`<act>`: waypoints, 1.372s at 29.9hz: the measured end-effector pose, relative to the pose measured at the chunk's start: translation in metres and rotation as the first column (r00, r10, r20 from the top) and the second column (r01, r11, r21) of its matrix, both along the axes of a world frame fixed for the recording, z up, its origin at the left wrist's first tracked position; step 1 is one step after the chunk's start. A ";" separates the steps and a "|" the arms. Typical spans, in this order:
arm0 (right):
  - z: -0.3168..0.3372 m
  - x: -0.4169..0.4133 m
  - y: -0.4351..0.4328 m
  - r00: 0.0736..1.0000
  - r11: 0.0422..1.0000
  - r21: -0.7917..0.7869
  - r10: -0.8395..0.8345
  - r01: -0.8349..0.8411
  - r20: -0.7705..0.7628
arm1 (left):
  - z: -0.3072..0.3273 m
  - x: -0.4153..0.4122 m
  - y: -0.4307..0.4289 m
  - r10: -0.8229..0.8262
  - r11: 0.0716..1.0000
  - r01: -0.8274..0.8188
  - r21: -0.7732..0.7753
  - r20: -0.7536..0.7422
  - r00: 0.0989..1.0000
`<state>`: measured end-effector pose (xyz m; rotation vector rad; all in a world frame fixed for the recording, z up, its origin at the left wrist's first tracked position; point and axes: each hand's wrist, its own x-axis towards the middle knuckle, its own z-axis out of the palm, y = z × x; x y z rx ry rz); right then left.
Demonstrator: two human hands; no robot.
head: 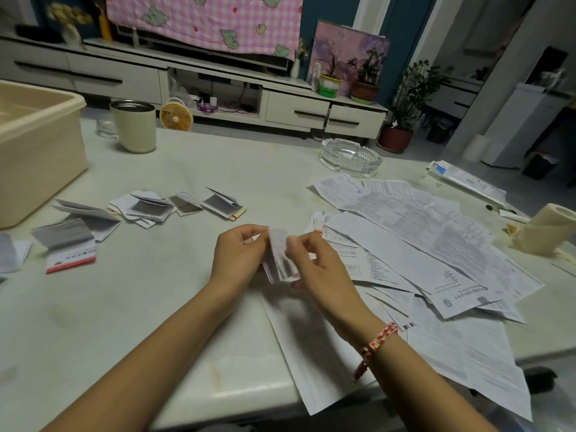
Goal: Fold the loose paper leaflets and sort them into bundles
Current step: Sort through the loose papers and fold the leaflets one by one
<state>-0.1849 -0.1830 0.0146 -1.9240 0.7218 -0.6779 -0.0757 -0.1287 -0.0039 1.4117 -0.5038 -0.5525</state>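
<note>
A living room is showing behind the pale bench. A low white cabinet is running along the wall, a pink checked blanket is hanging above it, and potted plants are standing at its right end. On the bench, a beige tub is sitting at the far left with a cream cup near it. A glass ashtray is resting toward the back right.

You are holding a folded leaflet up off the bench, near its middle, between both hands. Your left hand is gripping its left side, with the fingers curling round the edge. Your right hand is pinching the upper right edge between thumb and forefinger. The paper is standing roughly upright, folded into a narrow strip, and its print is too blurred to read.

To your right, the loose leaflets are lying unfolded in an overlapping heap, and a few are hanging over the near edge of the bench. To your left, the folded bundles are lying in small groups, with a thicker red-edged bundle lying nearer the tub. A woven bracelet is sitting on your right wrist, and a cream paper roll is lying at the far right.
</note>
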 end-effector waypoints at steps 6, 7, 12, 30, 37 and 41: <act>-0.012 0.002 -0.010 0.999 1.000 0.017 -0.013 0.013 -0.040 | 0.005 0.003 -0.001 -0.064 0.998 0.058 -0.032 -0.203 0.977; -0.011 0.002 -0.011 0.999 1.000 0.017 -0.007 0.008 -0.045 | 0.005 0.003 -0.001 -0.080 0.997 0.076 -0.027 -0.198 0.977; -0.006 0.001 -0.014 0.991 0.998 0.018 0.069 -0.068 -0.111 | 0.001 0.004 -0.001 -0.088 0.996 0.088 0.023 0.033 0.996; -0.017 0.051 -0.002 0.980 0.946 0.284 -0.184 0.155 0.078 | -0.004 0.032 -0.007 0.285 0.956 -0.289 -0.048 -0.088 0.955; 0.000 0.075 -0.030 0.955 0.890 0.394 -0.284 0.228 0.089 | -0.006 0.051 -0.008 0.426 0.905 -0.426 0.005 0.011 0.905; 0.007 0.121 -0.042 0.960 0.882 0.428 -0.261 0.196 0.098 | -0.003 0.058 -0.012 0.482 0.876 -0.482 0.000 -0.017 0.876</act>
